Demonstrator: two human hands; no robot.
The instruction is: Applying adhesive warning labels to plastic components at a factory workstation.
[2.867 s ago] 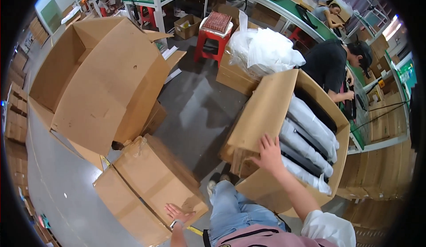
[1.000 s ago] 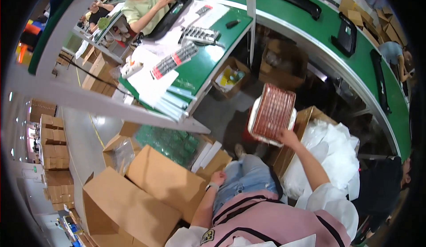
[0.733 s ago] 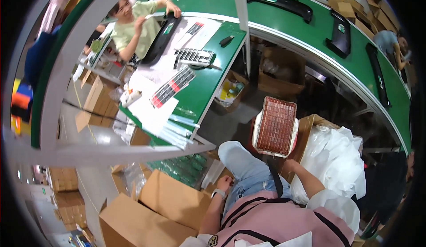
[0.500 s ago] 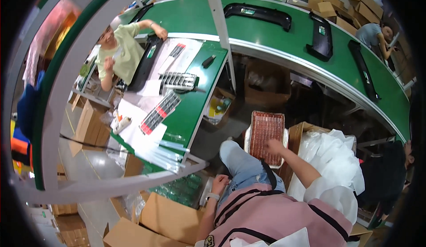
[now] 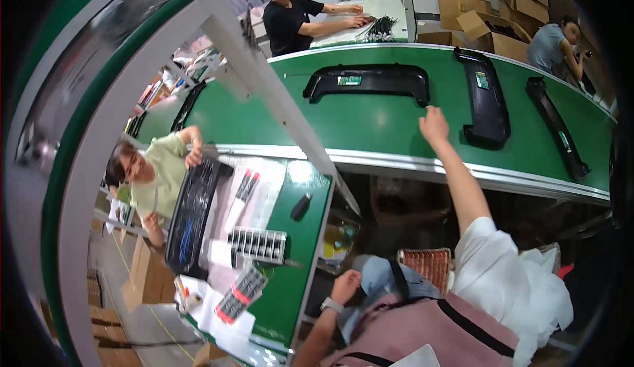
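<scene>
My right arm stretches forward over the green conveyor belt (image 5: 389, 126). My right hand (image 5: 434, 128) is closed, with its fingertips at the lower right end of a long black plastic panel (image 5: 389, 83). How firmly it grips that end is hard to see. The panel lies flat, its bent ends pointing toward me, with a small green label in its middle. Down by my lap, my left hand (image 5: 345, 286) rests with curled fingers near my thigh, and nothing shows in it. A white band circles that wrist.
More black panels (image 5: 487, 96) lie along the belt at right. A co-worker (image 5: 162, 175) at left holds another black panel (image 5: 195, 212) over a green table (image 5: 307, 235); a second person (image 5: 290, 17) works across the belt. A white post (image 5: 264, 96) stands between table and belt.
My right hand has left the red woven seat and reached forward to the panel on the belt. My view has tilted up. The co-worker's panel at left has turned and moved nearer.
</scene>
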